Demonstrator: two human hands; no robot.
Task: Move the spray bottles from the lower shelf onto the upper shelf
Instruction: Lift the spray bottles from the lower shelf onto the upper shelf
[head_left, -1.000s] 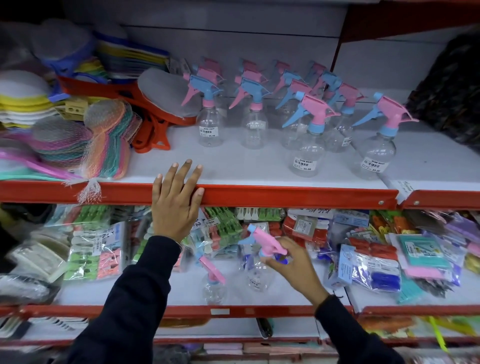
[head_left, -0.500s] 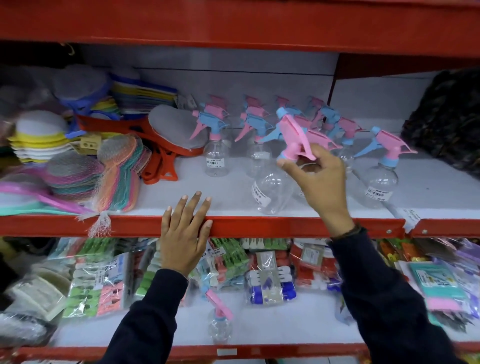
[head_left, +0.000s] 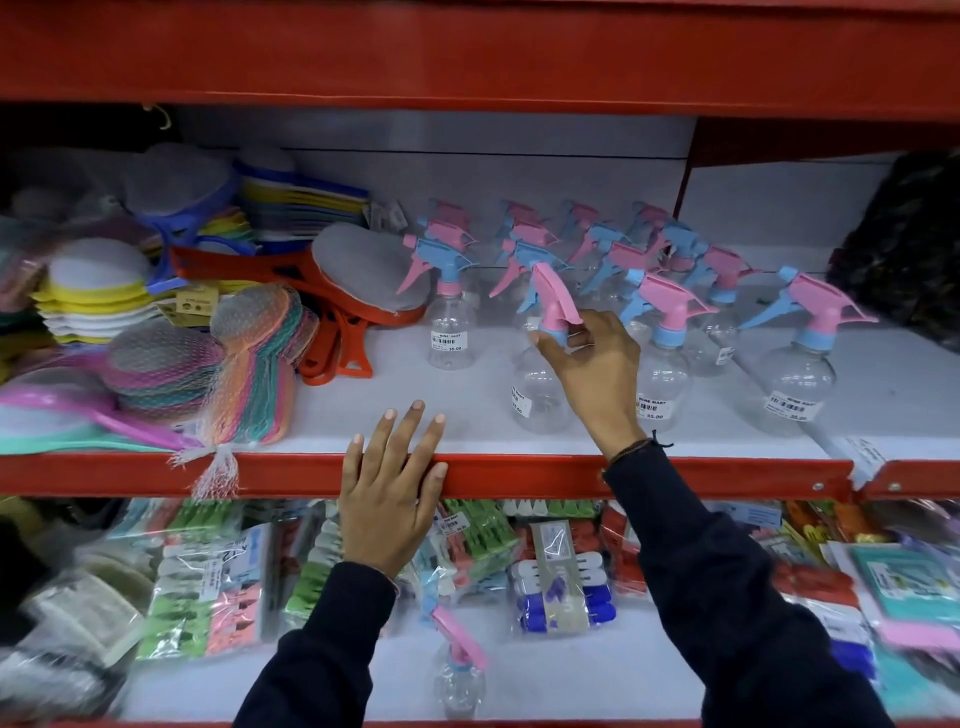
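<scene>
In the head view, the right hand (head_left: 587, 374) had carried a spray bottle (head_left: 540, 384) up from the lower shelf (head_left: 545, 680) within the last second and now had it on the upper shelf (head_left: 405, 415), its base down just behind the red front lip (head_left: 519, 475) and the body tilted a little. The fingers (head_left: 576, 332) were pinched around the neck under the pink trigger head, so the bottle was not yet let go. The left hand (head_left: 387, 499) lay flat and spread over that lip, holding nothing. Behind the lip stood the rows of bottles (head_left: 670, 332) already placed. Below the lip, 1 bottle (head_left: 460, 675) remained on the lower shelf, so I judged the job nearly finished.
</scene>
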